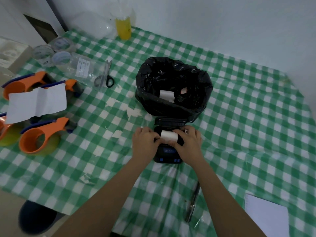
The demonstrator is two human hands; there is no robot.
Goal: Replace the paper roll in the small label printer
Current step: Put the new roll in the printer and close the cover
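A small black label printer (168,156) sat on the counter (248,117), which was covered in a green-and-white checked cloth. Its lid (169,123) stood open at the far end, and a white paper roll (169,138) lay across the open compartment. Both hands worked at that roll. The left hand (145,141) gripped the left side of the printer, its fingers (156,140) curled in and pressed against the left end of the roll. The right hand (187,142) mirrored it on the other side, its fingers (176,131) bent over the roll's right end and the thumb lying along the roll's near edge. The roll was thus pinched between the two hands while it rested in the compartment; whether it was fully seated could not be told.

Just beyond the open lid stood a bin lined with a black bag (174,86), and a piece of white paper (166,95) lay inside it. To the left of the bin lay a pair of scissors (105,74) with black handles. Farther left, several orange tape dispensers (42,134) sat near the counter's edge, with a creased white sheet (36,103) draped over them. Clear round containers (51,52) stood behind them, and a yellow bottle (123,28) stood against the wall. Near the person's right forearm lay a dark pen (192,202), and a white notepad (266,218) rested at the near right corner.
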